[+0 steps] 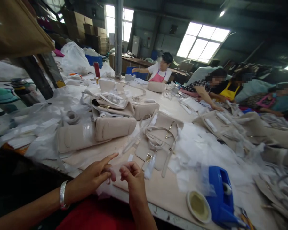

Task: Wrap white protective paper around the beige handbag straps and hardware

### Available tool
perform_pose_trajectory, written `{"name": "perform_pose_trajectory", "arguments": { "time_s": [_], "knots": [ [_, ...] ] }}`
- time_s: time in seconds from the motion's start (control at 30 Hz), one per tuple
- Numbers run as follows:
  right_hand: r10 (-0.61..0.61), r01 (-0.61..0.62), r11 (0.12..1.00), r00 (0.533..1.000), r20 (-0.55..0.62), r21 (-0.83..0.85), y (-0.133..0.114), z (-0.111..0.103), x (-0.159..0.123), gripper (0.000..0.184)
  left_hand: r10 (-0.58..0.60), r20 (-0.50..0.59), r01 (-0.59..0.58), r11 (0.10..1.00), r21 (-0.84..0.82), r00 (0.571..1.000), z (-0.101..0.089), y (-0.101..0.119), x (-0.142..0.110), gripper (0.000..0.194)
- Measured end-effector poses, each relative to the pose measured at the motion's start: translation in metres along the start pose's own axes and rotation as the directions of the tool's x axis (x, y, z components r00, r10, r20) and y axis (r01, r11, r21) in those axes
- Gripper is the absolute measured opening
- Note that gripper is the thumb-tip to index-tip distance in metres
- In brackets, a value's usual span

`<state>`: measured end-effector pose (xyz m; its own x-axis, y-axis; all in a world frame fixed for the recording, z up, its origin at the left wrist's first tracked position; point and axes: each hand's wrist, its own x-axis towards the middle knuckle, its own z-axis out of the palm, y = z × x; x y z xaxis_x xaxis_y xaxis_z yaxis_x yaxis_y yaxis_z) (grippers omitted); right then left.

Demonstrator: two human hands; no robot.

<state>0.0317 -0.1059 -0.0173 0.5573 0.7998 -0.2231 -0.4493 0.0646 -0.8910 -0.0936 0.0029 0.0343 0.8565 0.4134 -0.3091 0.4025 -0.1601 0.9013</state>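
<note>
Near the table's front edge, my left hand (pixel 92 177) is closed, thumb against the bent fingers and index finger pointing out. My right hand (pixel 135 183) pinches thumb to fingers beside it. Between them stretches a thin, translucent film (pixel 116 169), faint and partly hidden by the fingers. Just beyond the hands lies a beige bag (pixel 162 127) with its flap open toward me, showing a gold buckle (pixel 148 157) and looped straps. To its left, beige bags (pixel 115 127) lie stacked, one with white wrapping at its mouth.
A blue tape dispenser (pixel 219 195) and a round white dish (pixel 198 206) stand front right. White paper sheets (pixel 194 150) and clear plastic cover much of the table. Bottles (pixel 21 91) stand far left beside a metal post. Several people work across the table.
</note>
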Motion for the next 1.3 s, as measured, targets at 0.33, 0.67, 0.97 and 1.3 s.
{"name": "perform_pose_trajectory", "arguments": {
  "time_s": [0.33,0.67,0.97,1.3],
  "knots": [
    [-0.055,0.006,0.903,0.993,-0.102,-0.43,0.006,-0.022,-0.035,0.022,-0.065,0.271,0.202,0.832,-0.517,0.961,0.039,-0.022,0.014,0.035],
    [-0.319,-0.287,0.322,0.865,-0.388,-0.902,-0.023,-0.135,0.012,0.033,-0.136,0.169,0.195,0.89,-0.413,0.976,0.064,-0.031,0.051,0.033],
    [-0.203,-0.521,-0.073,0.843,-0.499,-0.85,-0.026,-0.183,0.056,0.021,0.03,0.143,0.027,0.924,-0.381,0.989,0.077,-0.002,0.079,0.015],
    [-0.187,-0.527,-0.06,0.84,-0.509,-0.848,-0.028,-0.174,0.041,0.023,0.085,0.076,-0.073,0.986,-0.152,0.993,0.085,0.003,0.087,0.011]
  ]
}}
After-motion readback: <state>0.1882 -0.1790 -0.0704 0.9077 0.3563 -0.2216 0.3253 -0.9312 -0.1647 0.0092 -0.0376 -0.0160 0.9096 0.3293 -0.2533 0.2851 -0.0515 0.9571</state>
